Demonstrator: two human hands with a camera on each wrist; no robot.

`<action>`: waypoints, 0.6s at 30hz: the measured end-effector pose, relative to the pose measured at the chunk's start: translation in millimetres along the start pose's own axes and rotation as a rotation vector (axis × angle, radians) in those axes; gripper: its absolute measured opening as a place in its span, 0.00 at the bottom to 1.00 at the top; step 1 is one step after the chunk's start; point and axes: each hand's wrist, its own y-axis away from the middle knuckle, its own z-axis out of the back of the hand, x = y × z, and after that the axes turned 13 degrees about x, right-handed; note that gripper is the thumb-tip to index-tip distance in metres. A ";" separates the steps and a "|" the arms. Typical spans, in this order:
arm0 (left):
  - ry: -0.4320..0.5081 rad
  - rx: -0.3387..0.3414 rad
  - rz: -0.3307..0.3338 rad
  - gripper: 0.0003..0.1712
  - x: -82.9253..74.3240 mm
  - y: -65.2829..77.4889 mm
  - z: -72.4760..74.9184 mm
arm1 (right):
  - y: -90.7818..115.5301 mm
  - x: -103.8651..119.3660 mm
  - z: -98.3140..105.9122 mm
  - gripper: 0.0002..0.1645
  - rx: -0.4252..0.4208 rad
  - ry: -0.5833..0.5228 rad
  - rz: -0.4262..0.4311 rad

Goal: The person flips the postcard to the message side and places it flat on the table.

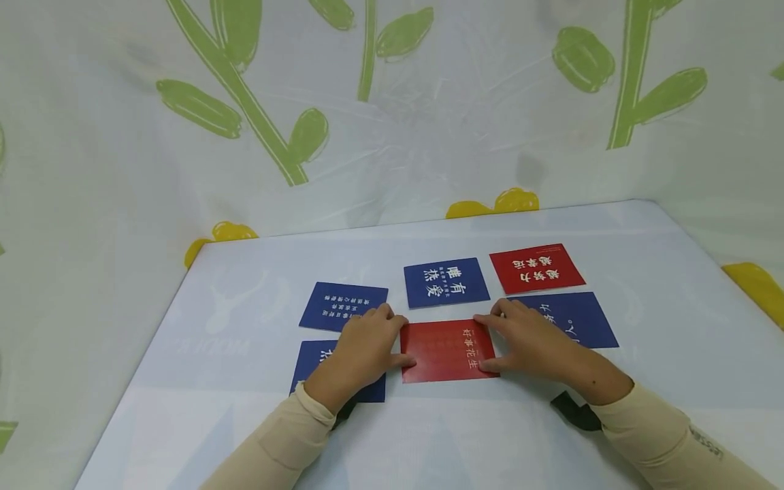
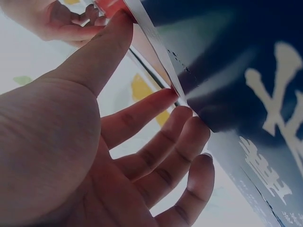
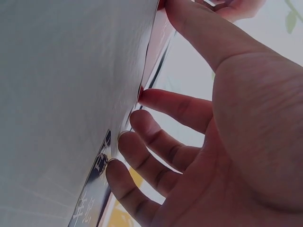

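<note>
Because a hand meets it at either end, the red card [image 1: 444, 350] sits between both, seeming to lie flat on the white tablecloth [image 1: 441, 442], its white writing near its right end. On its left end rest the thumb and forefinger of the left hand [image 1: 364, 347], spread apart; on its right end the right hand [image 1: 535, 344] touches it likewise. Neither hand curls round the card (the wrist views show the other fingers loosely bent), so this looks like a light touch with relaxed fingers, not a firm grasp.

If one hand pushes harder than the other, the red card could swivel askew; if both squeeze inward, it could bow up in the middle, being thin.

Left of the red card lie the near blue card [image 1: 308, 359], partly hidden by the left hand, and the far blue card [image 1: 333, 301]. Just beyond the red card is the middle blue card [image 1: 444, 289]; beyond it to the right is the second red card [image 1: 539, 271]. To the right, partly covered from view by the right hand, is the end blue card [image 1: 597, 323]. Trailing fingers or a low wrist could drag these neighbours. Well beyond the red card hangs a leaf-patterned curtain [image 1: 429, 156].
</note>
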 end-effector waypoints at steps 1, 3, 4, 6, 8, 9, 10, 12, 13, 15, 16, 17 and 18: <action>0.002 0.001 -0.001 0.37 0.0 0.2 0.1 | -0.1 0.2 0.0 0.49 0.001 -0.002 -0.004; 0.004 0.000 -0.003 0.37 0.1 0.3 0.2 | -0.5 0.0 -0.3 0.49 0.005 -0.004 -0.010; 0.006 -0.002 -0.006 0.37 0.2 0.3 0.2 | -0.7 0.1 -0.4 0.49 0.006 -0.005 -0.014; 0.012 -0.007 -0.009 0.37 0.5 0.0 0.2 | -0.9 -0.1 -0.4 0.50 0.007 -0.008 -0.018; 0.022 -0.012 -0.010 0.36 0.9 -0.7 0.2 | -1.2 -0.4 -0.2 0.50 0.002 -0.008 -0.016; 0.028 -0.013 -0.010 0.36 1.1 -0.9 0.3 | -1.2 -0.5 0.1 0.50 0.000 -0.009 -0.014; 0.032 -0.014 -0.009 0.36 1.3 -1.1 0.4 | -1.4 -0.6 0.2 0.50 -0.002 -0.009 -0.012; 0.039 -0.011 -0.005 0.36 1.8 -1.5 0.5 | -1.6 -1.0 0.0 0.50 -0.005 -0.008 -0.010; 0.043 -0.008 -0.004 0.37 2.1 -1.6 0.5 | -1.8 -1.2 0.1 0.50 -0.003 -0.009 -0.010; 0.054 -0.002 0.000 0.37 2.5 -1.7 0.5 | -2.0 -1.3 0.1 0.50 0.002 -0.011 -0.010; 0.060 0.001 0.002 0.37 2.6 -1.8 0.6 | -1.9 -1.3 0.2 0.50 0.005 -0.012 -0.010; 0.066 0.005 0.004 0.38 2.6 -2.0 0.8 | -2.0 -1.3 0.3 0.50 0.007 -0.012 -0.009; 0.074 0.008 0.005 0.38 2.7 -2.3 1.1 | -1.9 -1.2 0.7 0.51 0.009 -0.014 -0.009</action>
